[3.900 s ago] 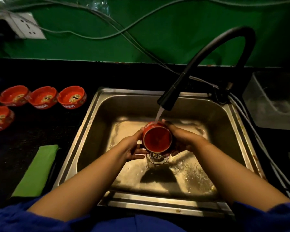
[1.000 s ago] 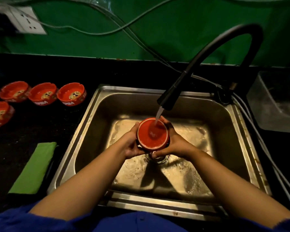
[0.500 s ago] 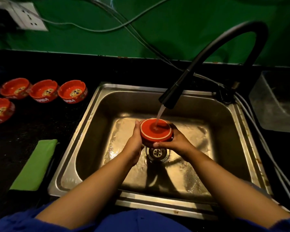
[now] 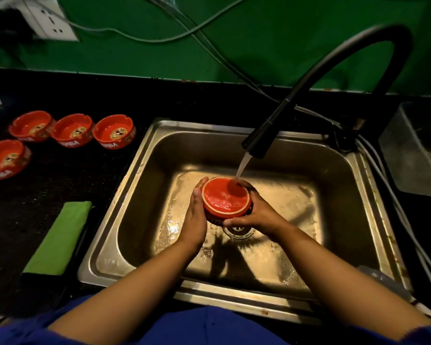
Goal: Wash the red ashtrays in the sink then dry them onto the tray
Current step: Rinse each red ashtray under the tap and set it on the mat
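Held base-up under the faucet (image 4: 256, 143) stream, mid-sink (image 4: 125, 200) above the drain: red ashtray (image 4: 225, 197), left hand (image 4: 195, 220) and right hand (image 4: 256, 212) curled round opposite sides; probably stiff, breakable, wet-slick, so best gripped by the wall, not the glossy base.

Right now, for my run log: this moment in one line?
rinse | ashtray upside-down under faucet stream | left hand, right hand hold it

kitchen | steel sink (image 4: 144, 155) | black faucet (image 4: 309, 78) | dark counter (image 4: 35, 215) | green wall (image 4: 259, 33)
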`<state>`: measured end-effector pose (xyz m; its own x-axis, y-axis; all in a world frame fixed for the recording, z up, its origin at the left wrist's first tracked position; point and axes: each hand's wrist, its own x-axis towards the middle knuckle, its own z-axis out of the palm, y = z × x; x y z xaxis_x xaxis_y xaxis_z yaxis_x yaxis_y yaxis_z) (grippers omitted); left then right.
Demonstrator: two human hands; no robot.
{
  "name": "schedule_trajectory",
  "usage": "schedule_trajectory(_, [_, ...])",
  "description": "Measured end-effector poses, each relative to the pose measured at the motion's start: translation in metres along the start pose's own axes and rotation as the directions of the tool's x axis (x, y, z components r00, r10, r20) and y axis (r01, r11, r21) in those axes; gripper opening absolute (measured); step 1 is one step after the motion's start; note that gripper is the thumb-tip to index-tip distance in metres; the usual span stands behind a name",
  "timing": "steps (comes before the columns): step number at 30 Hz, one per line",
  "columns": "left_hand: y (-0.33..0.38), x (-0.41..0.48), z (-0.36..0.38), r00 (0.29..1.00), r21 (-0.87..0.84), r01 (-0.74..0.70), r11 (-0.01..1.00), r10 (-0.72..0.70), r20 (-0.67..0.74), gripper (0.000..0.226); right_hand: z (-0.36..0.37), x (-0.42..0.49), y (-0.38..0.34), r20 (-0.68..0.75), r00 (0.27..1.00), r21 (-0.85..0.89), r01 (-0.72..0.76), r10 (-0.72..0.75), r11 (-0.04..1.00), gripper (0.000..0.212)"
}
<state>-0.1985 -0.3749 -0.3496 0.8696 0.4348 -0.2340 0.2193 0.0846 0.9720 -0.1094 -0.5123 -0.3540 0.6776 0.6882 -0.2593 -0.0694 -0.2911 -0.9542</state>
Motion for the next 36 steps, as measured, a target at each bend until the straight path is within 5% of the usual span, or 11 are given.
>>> schedule_trajectory(7, [0.014,0.028,0.009,0.989,-0.11,0.141,0.984,-0.134,0.063,0.081,-0.016,0.006,-0.012,-0.148,0.97,-0.198,0.163,-0.194,0.967,0.099])
schedule_trajectory(15, [0.016,0.039,0.026,0.964,-0.237,0.21,0.949,-0.16,0.212,0.07,-0.05,0.008,-0.02,-0.084,0.942,-0.573,0.222,-0.326,0.789,0.11])
schedule_trajectory(27, [0.014,0.026,0.005,0.982,-0.16,0.146,0.976,-0.125,0.138,0.065,-0.027,0.011,-0.009,-0.076,0.909,-0.554,0.304,-0.41,0.775,0.109])
schedule_trajectory(31, [0.007,0.022,0.004,0.978,-0.093,0.136,0.986,-0.119,0.169,0.086,-0.023,0.001,0.006,-0.133,0.882,-0.548,0.315,-0.453,0.775,0.109])
schedule_trajectory(36, [0.021,0.027,0.017,0.977,-0.064,0.123,0.99,-0.11,0.18,0.081,-0.033,0.002,0.008,-0.206,0.852,-0.511,0.326,-0.481,0.796,0.108])
